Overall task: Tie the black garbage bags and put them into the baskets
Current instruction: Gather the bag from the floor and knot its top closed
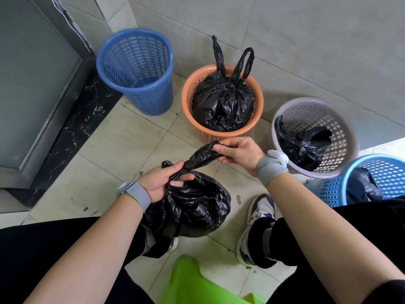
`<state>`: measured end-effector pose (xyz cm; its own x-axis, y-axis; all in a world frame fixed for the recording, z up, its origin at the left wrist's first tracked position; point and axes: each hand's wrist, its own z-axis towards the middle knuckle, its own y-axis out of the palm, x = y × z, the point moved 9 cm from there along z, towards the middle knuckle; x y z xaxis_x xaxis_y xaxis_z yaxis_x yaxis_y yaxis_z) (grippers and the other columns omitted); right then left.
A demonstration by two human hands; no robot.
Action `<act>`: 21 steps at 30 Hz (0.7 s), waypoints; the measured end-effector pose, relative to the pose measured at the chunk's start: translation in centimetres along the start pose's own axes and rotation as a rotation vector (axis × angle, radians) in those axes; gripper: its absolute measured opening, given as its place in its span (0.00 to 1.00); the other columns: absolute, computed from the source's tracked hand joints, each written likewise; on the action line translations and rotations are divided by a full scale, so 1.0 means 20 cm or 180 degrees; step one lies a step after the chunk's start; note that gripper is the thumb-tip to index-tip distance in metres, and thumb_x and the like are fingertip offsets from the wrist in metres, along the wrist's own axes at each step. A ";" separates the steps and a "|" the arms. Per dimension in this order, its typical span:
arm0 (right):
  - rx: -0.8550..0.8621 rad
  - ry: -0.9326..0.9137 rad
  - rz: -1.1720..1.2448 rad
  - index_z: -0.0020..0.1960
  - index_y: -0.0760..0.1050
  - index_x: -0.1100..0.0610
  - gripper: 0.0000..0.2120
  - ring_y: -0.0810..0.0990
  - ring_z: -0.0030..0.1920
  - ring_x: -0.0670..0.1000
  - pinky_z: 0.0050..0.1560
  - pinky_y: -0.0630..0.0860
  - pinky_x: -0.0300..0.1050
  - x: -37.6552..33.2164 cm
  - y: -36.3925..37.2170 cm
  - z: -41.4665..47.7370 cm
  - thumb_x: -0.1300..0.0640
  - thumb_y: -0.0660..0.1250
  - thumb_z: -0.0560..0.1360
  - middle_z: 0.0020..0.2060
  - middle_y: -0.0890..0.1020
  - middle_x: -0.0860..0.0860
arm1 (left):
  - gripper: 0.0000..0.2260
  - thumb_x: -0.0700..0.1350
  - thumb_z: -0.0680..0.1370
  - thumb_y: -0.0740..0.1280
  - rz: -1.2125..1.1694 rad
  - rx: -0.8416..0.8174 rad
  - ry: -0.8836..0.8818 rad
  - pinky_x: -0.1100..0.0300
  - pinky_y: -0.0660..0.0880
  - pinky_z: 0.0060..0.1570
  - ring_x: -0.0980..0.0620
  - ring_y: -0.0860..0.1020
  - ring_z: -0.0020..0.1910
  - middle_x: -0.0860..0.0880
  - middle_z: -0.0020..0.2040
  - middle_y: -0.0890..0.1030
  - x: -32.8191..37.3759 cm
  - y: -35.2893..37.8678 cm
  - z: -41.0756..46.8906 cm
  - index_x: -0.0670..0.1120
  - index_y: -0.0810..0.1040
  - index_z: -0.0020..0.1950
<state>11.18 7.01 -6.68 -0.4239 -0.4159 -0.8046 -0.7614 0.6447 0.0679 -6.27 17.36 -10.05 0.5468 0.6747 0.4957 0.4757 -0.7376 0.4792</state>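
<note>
A full black garbage bag [195, 207] sits on the floor between my feet. My left hand [162, 181] grips one of its twisted handles at the bag's neck. My right hand [238, 151] pinches the other handle and holds it stretched up and to the right. An orange basket [188, 93] holds a tied black bag [221, 104] with two loops standing up. A lilac basket [348, 130] holds another tied bag [304, 148]. A light blue basket [392, 174] at the right edge has a black bag [361, 187] in it. The dark blue basket [134, 71] holds nothing.
All the baskets stand along a grey tiled wall. A metal door with a black marble sill [72, 132] is on the left. A green plastic stool [197, 284] is under me, and my shoes [258, 218] rest on the tile floor.
</note>
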 end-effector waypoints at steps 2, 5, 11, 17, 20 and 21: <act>-0.0110 0.0128 0.0157 0.49 0.81 0.63 0.06 0.82 0.31 0.46 0.36 0.81 0.35 0.04 -0.01 -0.03 0.63 0.74 0.73 0.34 0.84 0.53 | 0.20 0.53 0.82 0.57 -0.0467 0.0038 -0.0066 0.66 0.71 0.34 0.59 0.70 0.27 0.48 0.40 0.84 -0.01 0.00 0.00 0.39 0.77 0.64; -0.0556 0.0434 -0.0034 0.47 0.81 0.64 0.06 0.82 0.31 0.49 0.37 0.82 0.37 0.14 0.04 -0.08 0.65 0.75 0.72 0.34 0.84 0.57 | 0.16 0.52 0.82 0.58 -0.0929 0.0236 0.0271 0.62 0.79 0.37 0.57 0.77 0.30 0.46 0.44 0.85 0.07 -0.03 0.02 0.43 0.81 0.57; -0.0670 0.0393 -0.1493 0.44 0.81 0.51 0.05 0.83 0.34 0.45 0.39 0.79 0.36 0.31 0.14 -0.07 0.56 0.77 0.72 0.33 0.84 0.47 | 0.15 0.52 0.82 0.57 -0.0949 0.0295 0.0448 0.62 0.78 0.33 0.51 0.79 0.30 0.46 0.42 0.83 0.14 0.02 -0.01 0.48 0.78 0.43; -0.0060 -0.0214 -0.2524 0.55 0.72 0.46 0.19 0.75 0.53 0.52 0.53 0.73 0.45 0.11 0.01 -0.03 0.51 0.74 0.67 0.54 0.72 0.50 | 0.18 0.55 0.82 0.55 0.0292 0.0197 0.0113 0.64 0.65 0.23 0.50 0.66 0.23 0.48 0.30 0.69 0.14 0.04 -0.03 0.49 0.64 0.35; -0.0094 -0.0529 -0.2743 0.71 0.63 0.40 0.40 0.65 0.68 0.57 0.70 0.66 0.55 0.04 0.09 -0.03 0.45 0.75 0.62 0.67 0.64 0.53 | 0.17 0.54 0.81 0.57 0.0638 0.0175 0.0101 0.65 0.63 0.21 0.51 0.64 0.23 0.47 0.29 0.67 0.16 0.05 -0.02 0.49 0.64 0.34; -0.0237 -0.0579 -0.3051 0.74 0.58 0.38 0.44 0.61 0.71 0.58 0.72 0.63 0.58 0.06 0.15 -0.03 0.45 0.76 0.63 0.71 0.61 0.54 | 0.17 0.54 0.81 0.58 0.0772 0.0146 0.0085 0.64 0.63 0.22 0.51 0.64 0.23 0.47 0.29 0.68 0.16 0.07 -0.02 0.48 0.64 0.34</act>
<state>8.22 8.05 -7.05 0.4682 -0.6332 -0.6164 -0.7754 0.0402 -0.6302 -4.18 18.49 -7.57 0.6308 0.4777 0.6114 0.3638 -0.8781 0.3108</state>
